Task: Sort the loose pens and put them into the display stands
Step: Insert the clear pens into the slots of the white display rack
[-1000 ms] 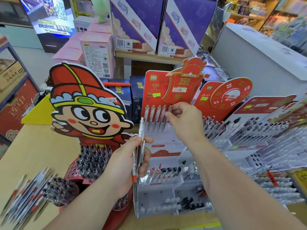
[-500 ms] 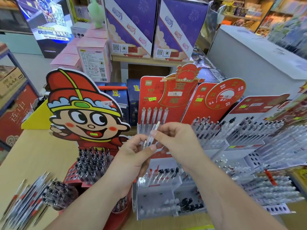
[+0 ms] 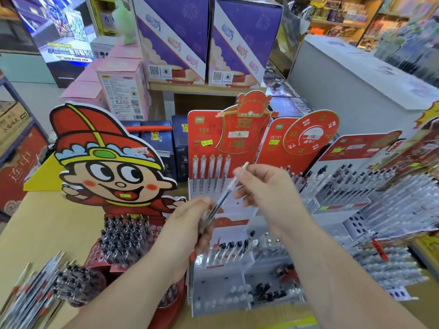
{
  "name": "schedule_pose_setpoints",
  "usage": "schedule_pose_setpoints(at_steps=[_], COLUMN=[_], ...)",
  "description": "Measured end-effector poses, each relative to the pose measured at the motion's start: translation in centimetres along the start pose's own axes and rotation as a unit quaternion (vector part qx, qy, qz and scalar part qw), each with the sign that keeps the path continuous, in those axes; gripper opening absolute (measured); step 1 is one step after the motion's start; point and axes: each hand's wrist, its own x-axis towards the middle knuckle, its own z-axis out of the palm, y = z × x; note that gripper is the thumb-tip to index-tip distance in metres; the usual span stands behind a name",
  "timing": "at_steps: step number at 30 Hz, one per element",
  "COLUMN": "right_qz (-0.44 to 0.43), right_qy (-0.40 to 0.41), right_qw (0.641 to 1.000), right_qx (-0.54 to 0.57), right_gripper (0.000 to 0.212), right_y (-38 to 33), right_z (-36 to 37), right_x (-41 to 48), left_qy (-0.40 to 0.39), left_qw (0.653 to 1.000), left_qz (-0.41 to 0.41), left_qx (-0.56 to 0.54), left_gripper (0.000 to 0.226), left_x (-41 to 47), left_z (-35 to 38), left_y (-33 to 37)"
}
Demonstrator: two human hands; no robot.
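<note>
Nearest us, down and to the left of the fingers, loose pens (image 3: 26,295) lie fanned out on the wooden worktop (image 3: 47,224). A bundle of black-capped pens (image 3: 76,283) lies just beside them.

Our left hand (image 3: 185,226) has its fingers curled round a small bunch of pens (image 3: 210,214). Our right hand (image 3: 270,198) pinches a clear pen (image 3: 225,194) near its upper end, between thumb and fingers. This pen slants up to the right. Its lower part sits inside the left hand's grip, and its metal tip shows just above the right fingers. Both hands are blurred, so we cannot count the pens in the bunch.

Below the fingers stands a clear display stand (image 3: 218,293) with tiers, and a few pens stand in its lower compartments. Just beyond the fingers, five pens (image 3: 210,173) stand upright in its top row, in front of a red backing card (image 3: 204,131).

Left of the fingers is a cartoon-figure stand (image 3: 107,162), with black-capped pens (image 3: 126,238) packed into the holes at its foot. Right of the fingers, more red-carded stands (image 3: 351,186) hold rows of pens.

Farthest off, purple boxes (image 3: 180,32) sit on a shelf, with pink boxes (image 3: 121,89) to their left.
</note>
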Motion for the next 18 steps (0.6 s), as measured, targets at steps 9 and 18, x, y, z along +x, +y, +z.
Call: schedule_pose_setpoints(at_steps=[9, 18], right_qz=[-0.167, -0.189], right_qy=[0.126, 0.103], right_qw=[0.953, 0.905], right_qx=[-0.217, -0.367], right_gripper=[0.004, 0.012], right_y=[-1.7, -1.3], right_z=[-2.9, -1.2], right_x=[3.7, 5.4], left_qy=[0.091, 0.081], left_qw=[0.993, 0.992], left_qz=[-0.043, -0.012], left_qx=[-0.056, -0.091], left_gripper=[0.020, 0.028], left_x=[0.8, 0.8], left_z=[-0.6, -0.9], left_y=[-0.2, -0.1])
